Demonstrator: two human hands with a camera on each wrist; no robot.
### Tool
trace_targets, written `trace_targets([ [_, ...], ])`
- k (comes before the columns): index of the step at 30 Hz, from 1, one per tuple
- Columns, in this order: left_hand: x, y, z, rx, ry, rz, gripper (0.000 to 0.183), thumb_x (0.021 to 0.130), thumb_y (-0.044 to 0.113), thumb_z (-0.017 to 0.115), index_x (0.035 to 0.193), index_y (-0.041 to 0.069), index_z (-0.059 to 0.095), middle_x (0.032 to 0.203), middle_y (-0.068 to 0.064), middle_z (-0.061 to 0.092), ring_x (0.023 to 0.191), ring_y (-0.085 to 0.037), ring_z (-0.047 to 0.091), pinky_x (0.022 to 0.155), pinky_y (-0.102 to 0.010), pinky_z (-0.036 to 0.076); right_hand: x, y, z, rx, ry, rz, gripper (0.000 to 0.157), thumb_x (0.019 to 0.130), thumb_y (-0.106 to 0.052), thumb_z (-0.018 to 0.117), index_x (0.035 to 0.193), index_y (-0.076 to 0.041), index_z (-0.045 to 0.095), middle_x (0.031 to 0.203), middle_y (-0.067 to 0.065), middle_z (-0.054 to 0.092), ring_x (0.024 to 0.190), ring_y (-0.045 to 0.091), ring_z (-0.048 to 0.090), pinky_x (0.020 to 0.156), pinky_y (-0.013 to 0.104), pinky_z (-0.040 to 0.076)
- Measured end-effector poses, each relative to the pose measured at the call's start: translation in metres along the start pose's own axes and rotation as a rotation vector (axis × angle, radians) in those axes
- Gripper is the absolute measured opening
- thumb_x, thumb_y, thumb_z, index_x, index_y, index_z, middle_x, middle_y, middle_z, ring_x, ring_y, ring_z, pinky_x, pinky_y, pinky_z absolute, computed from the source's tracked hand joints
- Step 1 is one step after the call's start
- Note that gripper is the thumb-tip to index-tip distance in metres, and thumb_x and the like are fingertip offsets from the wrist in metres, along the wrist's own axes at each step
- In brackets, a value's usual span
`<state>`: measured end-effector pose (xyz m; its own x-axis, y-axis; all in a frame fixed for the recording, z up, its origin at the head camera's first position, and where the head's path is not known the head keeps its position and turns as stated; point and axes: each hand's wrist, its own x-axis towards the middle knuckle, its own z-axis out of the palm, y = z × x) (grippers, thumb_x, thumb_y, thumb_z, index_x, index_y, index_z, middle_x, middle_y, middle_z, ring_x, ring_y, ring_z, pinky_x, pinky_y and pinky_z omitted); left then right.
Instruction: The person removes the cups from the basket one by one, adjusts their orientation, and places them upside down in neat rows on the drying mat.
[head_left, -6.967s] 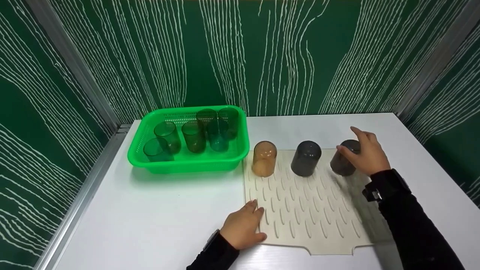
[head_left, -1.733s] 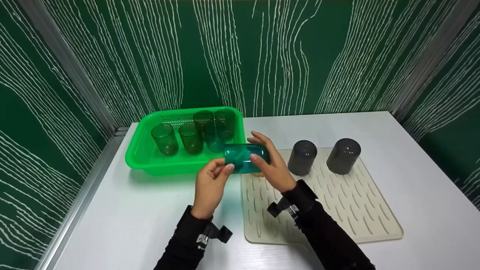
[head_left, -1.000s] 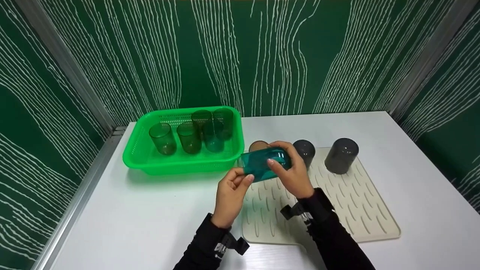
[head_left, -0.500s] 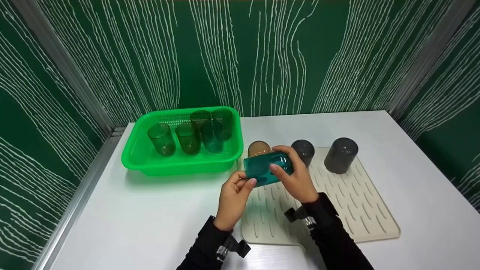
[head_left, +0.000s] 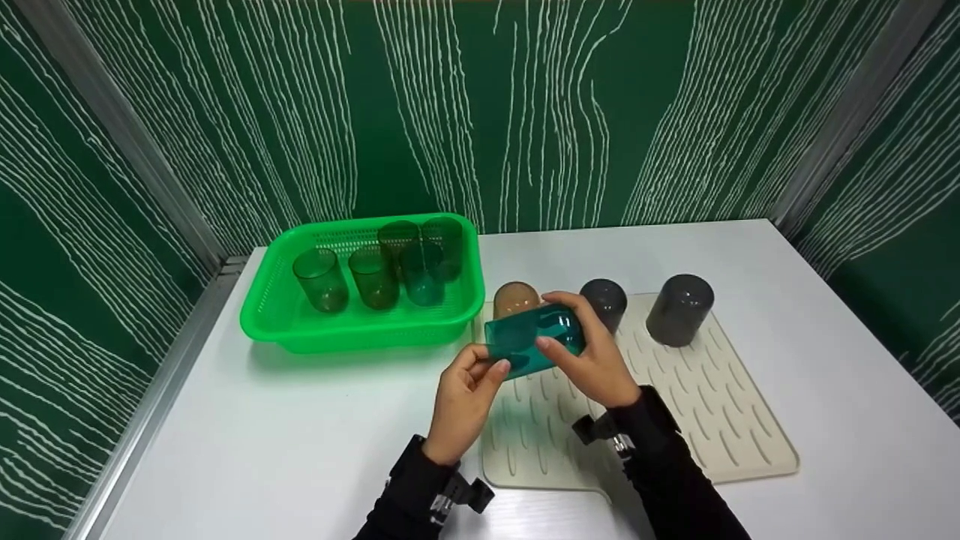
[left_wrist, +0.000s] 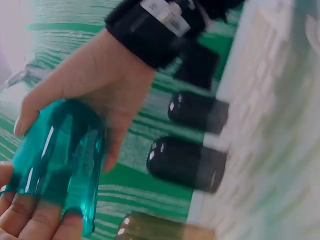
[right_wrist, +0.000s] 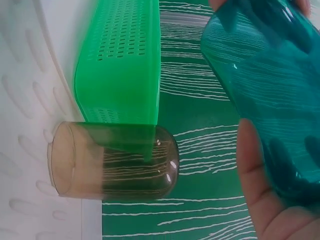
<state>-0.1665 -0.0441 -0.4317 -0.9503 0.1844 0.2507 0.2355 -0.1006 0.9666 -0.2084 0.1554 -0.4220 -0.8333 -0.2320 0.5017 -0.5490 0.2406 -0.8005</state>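
A teal see-through drinking glass (head_left: 529, 337) lies tilted on its side in the air above the mat. Its rim end, at the left, is pinched between the thumb and fingers of my left hand (head_left: 463, 401). My right hand (head_left: 592, 360) grips the closed base end, thumb on the near side. Behind it, partly covered, an amber glass (head_left: 516, 297) stands upside down on the cream ridged mat (head_left: 720, 427). In the right wrist view the amber glass (right_wrist: 112, 160) shows whole. Two dark grey glasses (head_left: 604, 301) stand upside down farther right, the rightmost one (head_left: 680, 309) fully visible.
At the back left sits a green plastic basket (head_left: 360, 336) holding several upright glasses, among them a greenish one (head_left: 322, 281) and a bluish one (head_left: 424, 274). Green walls with white lines (head_left: 540, 112) enclose the white table (head_left: 300, 435).
Seven seconds ago the teal glass was in the basket and my right hand was at the far dark glass. Both hands now hold the teal glass, carried rightward over the mat; lately almost still.
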Motion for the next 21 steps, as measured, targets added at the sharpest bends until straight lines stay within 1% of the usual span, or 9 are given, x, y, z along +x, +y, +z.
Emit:
trace_targets([
  [3, -0.002, -0.001, -0.003, 0.165, -0.036, 0.047, 0.030, 0.100, 0.022, 0.057, 0.120, 0.000, 0.054, 0.120, -0.016, 0.067, 0.118, -0.023, 0.063, 0.103, -0.034, 0.048, 0.000, -0.001, -0.002, -0.014, 0.008, -0.003, 0.053, 0.092, -0.004, 0.065, 0.141, -0.013, 0.046, 0.134, 0.011, 0.055, 0.111, 0.012, 0.057, 0.092, 0.024, 0.049],
  [6, -0.006, 0.000, -0.006, 0.368, -0.070, 0.091, 0.036, 0.100, 0.030, 0.057, 0.127, 0.006, 0.053, 0.129, -0.010, 0.064, 0.127, -0.024, 0.057, 0.110, -0.041, 0.043, 0.000, -0.002, -0.006, -0.029, 0.025, -0.003, 0.053, 0.092, -0.003, 0.065, 0.140, -0.011, 0.045, 0.132, 0.010, 0.056, 0.109, 0.009, 0.057, 0.091, 0.022, 0.048],
  [8, -0.009, 0.000, -0.007, 0.516, -0.092, 0.110, 0.043, 0.100, 0.035, 0.057, 0.133, 0.008, 0.051, 0.134, -0.008, 0.060, 0.131, -0.023, 0.053, 0.110, -0.044, 0.042, 0.001, -0.002, -0.009, -0.043, 0.037, 0.001, 0.052, 0.092, -0.004, 0.065, 0.139, -0.010, 0.045, 0.132, 0.009, 0.056, 0.108, 0.008, 0.057, 0.090, 0.021, 0.047],
  [11, -0.015, -0.001, -0.008, 0.769, -0.155, 0.135, 0.053, 0.098, 0.040, 0.058, 0.139, 0.009, 0.046, 0.143, -0.010, 0.053, 0.136, -0.024, 0.047, 0.112, -0.044, 0.040, 0.002, -0.002, -0.014, -0.073, 0.050, 0.003, 0.052, 0.093, -0.006, 0.066, 0.139, -0.013, 0.044, 0.133, 0.008, 0.056, 0.107, 0.009, 0.058, 0.090, 0.023, 0.049],
  [13, -0.018, -0.002, -0.008, 0.933, -0.226, 0.166, 0.057, 0.097, 0.042, 0.059, 0.141, 0.009, 0.045, 0.146, -0.011, 0.049, 0.139, -0.027, 0.044, 0.114, -0.045, 0.038, 0.003, -0.001, -0.017, -0.111, 0.059, 0.000, 0.052, 0.093, -0.009, 0.067, 0.139, -0.014, 0.045, 0.134, 0.006, 0.056, 0.107, 0.010, 0.058, 0.089, 0.024, 0.049],
  [16, -0.023, -0.005, -0.007, 1.123, -0.357, 0.222, 0.059, 0.095, 0.045, 0.061, 0.141, 0.011, 0.047, 0.149, -0.013, 0.047, 0.142, -0.031, 0.040, 0.117, -0.045, 0.033, 0.006, -0.002, -0.020, -0.185, 0.057, -0.018, 0.053, 0.092, -0.014, 0.068, 0.140, -0.014, 0.046, 0.136, 0.006, 0.054, 0.109, 0.012, 0.057, 0.092, 0.025, 0.049],
  [18, -0.026, -0.007, -0.005, 1.205, -0.434, 0.247, 0.059, 0.093, 0.046, 0.063, 0.140, 0.013, 0.050, 0.148, -0.012, 0.048, 0.141, -0.034, 0.041, 0.117, -0.044, 0.034, 0.008, -0.004, -0.021, -0.246, 0.043, -0.037, 0.053, 0.092, -0.017, 0.069, 0.140, -0.013, 0.047, 0.137, 0.006, 0.053, 0.112, 0.012, 0.056, 0.094, 0.026, 0.048],
  [21, -0.030, -0.011, -0.001, 1.280, -0.519, 0.254, 0.057, 0.091, 0.046, 0.067, 0.137, 0.017, 0.054, 0.147, -0.010, 0.050, 0.138, -0.035, 0.044, 0.114, -0.043, 0.038, 0.013, -0.006, -0.021, -0.337, 0.010, -0.070, 0.053, 0.090, -0.023, 0.072, 0.138, -0.013, 0.050, 0.134, 0.008, 0.055, 0.112, 0.016, 0.056, 0.094, 0.032, 0.048],
])
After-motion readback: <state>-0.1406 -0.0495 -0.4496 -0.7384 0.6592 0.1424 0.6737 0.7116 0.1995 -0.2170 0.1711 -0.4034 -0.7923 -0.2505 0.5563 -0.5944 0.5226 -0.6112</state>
